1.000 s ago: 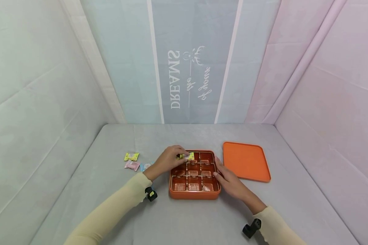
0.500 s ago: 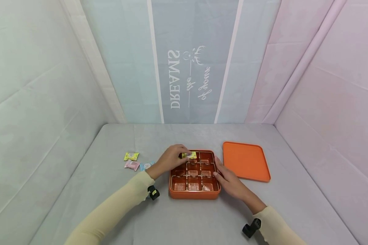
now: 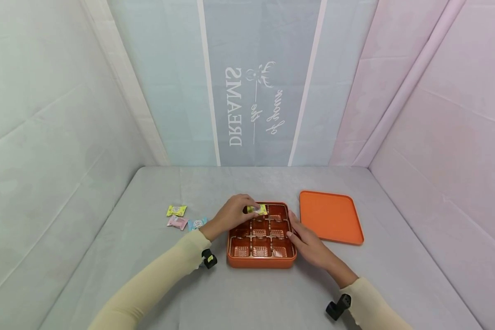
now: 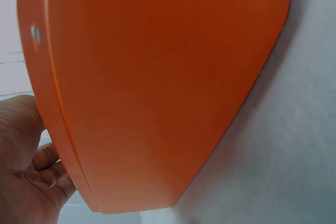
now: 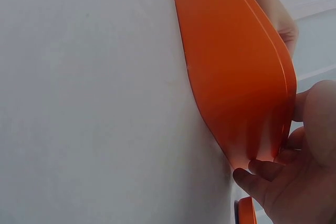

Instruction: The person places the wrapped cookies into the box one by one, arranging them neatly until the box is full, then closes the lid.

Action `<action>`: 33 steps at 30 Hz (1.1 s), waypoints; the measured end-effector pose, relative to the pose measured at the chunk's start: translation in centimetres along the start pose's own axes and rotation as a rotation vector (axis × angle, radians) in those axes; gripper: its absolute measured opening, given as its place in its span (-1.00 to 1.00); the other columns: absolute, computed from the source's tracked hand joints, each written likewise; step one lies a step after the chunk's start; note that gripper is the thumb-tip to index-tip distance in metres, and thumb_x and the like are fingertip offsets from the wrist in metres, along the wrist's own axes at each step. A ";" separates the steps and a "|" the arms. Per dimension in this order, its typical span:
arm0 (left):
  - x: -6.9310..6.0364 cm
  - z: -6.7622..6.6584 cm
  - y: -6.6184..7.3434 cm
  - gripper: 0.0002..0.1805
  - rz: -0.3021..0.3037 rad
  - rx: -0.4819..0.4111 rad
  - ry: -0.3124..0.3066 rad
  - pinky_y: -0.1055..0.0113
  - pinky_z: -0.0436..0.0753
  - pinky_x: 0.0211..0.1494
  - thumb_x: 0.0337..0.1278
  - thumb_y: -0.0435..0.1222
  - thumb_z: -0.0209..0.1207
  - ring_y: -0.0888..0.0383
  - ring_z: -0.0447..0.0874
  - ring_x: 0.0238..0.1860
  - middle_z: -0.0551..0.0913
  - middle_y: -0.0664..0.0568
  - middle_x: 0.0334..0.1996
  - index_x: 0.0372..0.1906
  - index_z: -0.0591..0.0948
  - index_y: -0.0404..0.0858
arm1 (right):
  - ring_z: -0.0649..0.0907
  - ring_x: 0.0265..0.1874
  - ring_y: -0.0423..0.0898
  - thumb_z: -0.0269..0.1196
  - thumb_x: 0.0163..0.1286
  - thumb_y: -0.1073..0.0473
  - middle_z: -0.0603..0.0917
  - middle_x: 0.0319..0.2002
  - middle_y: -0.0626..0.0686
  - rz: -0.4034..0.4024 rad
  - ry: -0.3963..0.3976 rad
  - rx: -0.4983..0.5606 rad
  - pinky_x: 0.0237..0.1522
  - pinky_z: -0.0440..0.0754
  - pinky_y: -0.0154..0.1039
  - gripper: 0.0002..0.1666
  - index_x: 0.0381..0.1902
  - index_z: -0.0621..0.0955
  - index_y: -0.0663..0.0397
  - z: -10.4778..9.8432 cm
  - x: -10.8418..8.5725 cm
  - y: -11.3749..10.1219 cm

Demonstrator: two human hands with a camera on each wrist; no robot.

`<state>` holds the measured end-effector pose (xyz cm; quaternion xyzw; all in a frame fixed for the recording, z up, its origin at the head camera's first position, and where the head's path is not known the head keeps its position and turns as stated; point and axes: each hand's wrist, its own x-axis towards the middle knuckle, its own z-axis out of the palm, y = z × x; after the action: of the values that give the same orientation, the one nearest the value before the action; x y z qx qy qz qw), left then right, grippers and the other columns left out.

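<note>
On my feed the left hand (image 3: 233, 211) pinches a yellow-wrapped packet (image 3: 262, 209) between thumb and fingertips, over the back row of the orange box (image 3: 261, 262), about its middle compartment. I can't tell whether the packet touches the insert (image 3: 261, 251); the left wrist view shows mostly the box wall. The right hand (image 3: 311, 245) grips the box's right side, thumb over the rim.

To set this one down well, I'd line the wrapper up with a single compartment, lower it below the dividers, then part the fingers gently so the crimped ends don't snag. The right hand's brace should be firm but light, or the box may slide.

Left of the box, near the left wrist, lie yellow (image 3: 176, 210), pink (image 3: 177, 222) and blue (image 3: 197, 224) packets. The orange lid (image 3: 331, 216) lies flat on the tabletop (image 3: 251, 302) to the right.
</note>
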<state>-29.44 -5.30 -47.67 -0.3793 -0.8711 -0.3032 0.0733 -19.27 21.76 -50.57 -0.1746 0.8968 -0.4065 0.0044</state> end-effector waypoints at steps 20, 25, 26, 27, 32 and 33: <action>0.5 0.3 0.1 -0.82 0.013 0.064 -0.040 0.18 0.61 0.15 0.27 -0.21 0.37 0.15 0.63 0.00 0.76 0.10 -0.09 -0.07 0.80 -0.12 | 0.03 0.58 0.12 0.04 0.64 0.14 -0.03 0.62 0.16 0.003 -0.003 -0.003 0.47 0.14 0.22 -0.20 0.64 -0.06 0.12 0.0 0.1 0.0; 0.6 0.3 0.1 -0.82 0.018 0.073 -0.044 0.18 0.62 0.14 0.28 -0.20 0.36 0.15 0.63 0.00 0.76 0.10 -0.09 -0.07 0.81 -0.12 | 0.01 0.58 0.11 0.04 0.65 0.13 -0.04 0.62 0.16 0.009 -0.002 -0.007 0.48 0.13 0.21 -0.20 0.64 -0.06 0.13 0.0 0.2 0.0; 0.6 0.3 0.1 -0.82 0.018 0.071 -0.044 0.19 0.62 0.14 0.28 -0.20 0.36 0.15 0.63 0.00 0.76 0.11 -0.10 -0.07 0.81 -0.12 | 0.01 0.58 0.11 0.04 0.65 0.13 -0.03 0.62 0.16 0.007 -0.001 -0.009 0.48 0.13 0.22 -0.20 0.64 -0.06 0.13 0.0 0.2 0.0; 0.7 0.3 0.1 -0.82 0.018 0.067 -0.043 0.18 0.62 0.14 0.28 -0.20 0.37 0.15 0.63 -0.01 0.76 0.11 -0.10 -0.08 0.81 -0.12 | 0.01 0.58 0.11 0.04 0.65 0.13 -0.03 0.62 0.17 0.005 -0.001 -0.009 0.48 0.12 0.21 -0.20 0.64 -0.06 0.13 0.0 0.2 0.0; 0.5 0.4 0.1 -0.82 0.007 0.036 -0.041 0.18 0.62 0.14 0.26 -0.23 0.38 0.15 0.63 -0.02 0.76 0.10 -0.11 -0.08 0.81 -0.15 | 0.03 0.58 0.17 0.04 0.64 0.16 -0.02 0.61 0.19 -0.004 0.002 -0.014 0.48 0.12 0.22 -0.20 0.63 -0.05 0.15 0.1 0.1 0.1; 0.5 0.5 0.1 -0.81 0.006 0.029 -0.039 0.17 0.62 0.14 0.25 -0.24 0.38 0.14 0.63 -0.02 0.76 0.09 -0.11 -0.08 0.81 -0.17 | 0.04 0.57 0.17 0.04 0.64 0.16 -0.02 0.61 0.19 -0.005 0.003 -0.014 0.48 0.12 0.22 -0.20 0.63 -0.05 0.16 0.1 0.1 0.1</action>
<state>-29.65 -4.66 -47.80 -0.3866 -0.8756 -0.2828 0.0625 -19.36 21.72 -50.67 -0.1763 0.8991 -0.4006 0.0010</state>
